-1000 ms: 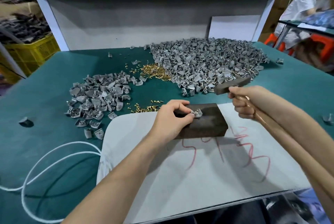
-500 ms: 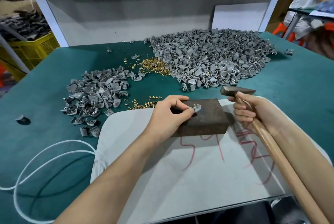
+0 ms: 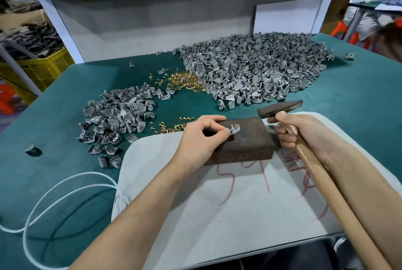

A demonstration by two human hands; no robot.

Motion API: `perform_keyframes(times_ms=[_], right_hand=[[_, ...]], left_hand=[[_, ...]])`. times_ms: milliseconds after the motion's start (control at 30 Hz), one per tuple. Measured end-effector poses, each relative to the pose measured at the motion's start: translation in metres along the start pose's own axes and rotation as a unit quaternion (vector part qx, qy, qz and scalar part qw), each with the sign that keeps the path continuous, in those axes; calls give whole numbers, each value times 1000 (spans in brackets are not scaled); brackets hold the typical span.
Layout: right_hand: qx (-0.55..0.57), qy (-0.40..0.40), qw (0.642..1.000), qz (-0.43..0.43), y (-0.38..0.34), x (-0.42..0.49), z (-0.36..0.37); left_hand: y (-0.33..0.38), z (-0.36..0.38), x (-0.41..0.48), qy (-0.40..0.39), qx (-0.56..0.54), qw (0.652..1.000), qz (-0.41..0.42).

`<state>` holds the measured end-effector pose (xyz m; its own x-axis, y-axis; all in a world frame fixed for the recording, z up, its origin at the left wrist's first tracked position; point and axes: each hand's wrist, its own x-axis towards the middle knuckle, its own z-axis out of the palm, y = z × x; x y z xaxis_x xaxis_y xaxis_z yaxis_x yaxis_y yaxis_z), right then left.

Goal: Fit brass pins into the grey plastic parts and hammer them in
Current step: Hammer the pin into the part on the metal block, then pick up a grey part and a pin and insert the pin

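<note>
My left hand (image 3: 201,139) pinches a small grey plastic part (image 3: 235,128) on top of a rusty metal block (image 3: 248,141); a brass pin (image 3: 231,126) sticks up from the part. My right hand (image 3: 302,130) grips the wooden handle of a hammer (image 3: 280,108) just below its head. The hammer head hangs a little above and to the right of the block's far corner. The block stands on a white board (image 3: 228,215) with red marks.
A large heap of grey parts (image 3: 256,69) lies at the back right and a smaller heap (image 3: 117,117) at the left. Loose brass pins (image 3: 185,79) lie between them and more brass pins (image 3: 167,128) by the board. A white cable (image 3: 54,200) loops at the front left on the green table (image 3: 54,171).
The hammer head came down from beside the heap to just above the block's far right corner. My left hand stays on the block with the part. The camera tilted slightly.
</note>
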<state>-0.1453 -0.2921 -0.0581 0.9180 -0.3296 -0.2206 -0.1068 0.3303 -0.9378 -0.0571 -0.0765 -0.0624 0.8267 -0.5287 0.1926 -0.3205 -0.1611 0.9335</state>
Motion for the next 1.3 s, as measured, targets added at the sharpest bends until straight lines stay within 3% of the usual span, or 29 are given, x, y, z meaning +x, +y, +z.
perform_keyframes(times_ms=[167, 300, 367, 433, 533, 633, 700, 733, 800, 900, 1167, 1300], right_hand=[[-118, 37, 992, -23, 6, -1, 7], [-206, 88, 974, -35, 10, 5, 12], [-259, 118, 957, -46, 14, 8, 15], [-351, 178, 916, -83, 16, 8, 17], [-467, 271, 831, -135, 19, 2, 20], [-537, 314, 771, -139, 20, -1, 20], [-604, 341, 707, -138, 19, -1, 16], [-617, 350, 692, -135, 18, -1, 13], [-616, 351, 695, -120, 17, 0, 7], [-608, 343, 708, -109, 18, 2, 3], [-588, 334, 732, -83, 17, 1, 4], [-587, 330, 735, -82, 17, 2, 3]], left_hand=[[6, -7, 0, -32, 23, 999, -27], [23, -7, 18, -49, 85, 990, -98], [41, -1, 41, -38, 81, 993, -80], [57, 5, 73, 10, 63, 997, -38], [58, -4, 112, 28, 179, 983, -43], [27, -35, 110, -39, 379, 917, -114], [5, -57, 91, -79, 464, 872, -138], [-4, -65, 82, -91, 488, 859, -128], [-16, -74, 67, -90, 523, 844, -83], [-25, -76, 56, -41, 505, 861, -34], [-24, -77, 50, -36, 459, 887, 11], [-18, -86, 53, 10, 436, 900, 15]])
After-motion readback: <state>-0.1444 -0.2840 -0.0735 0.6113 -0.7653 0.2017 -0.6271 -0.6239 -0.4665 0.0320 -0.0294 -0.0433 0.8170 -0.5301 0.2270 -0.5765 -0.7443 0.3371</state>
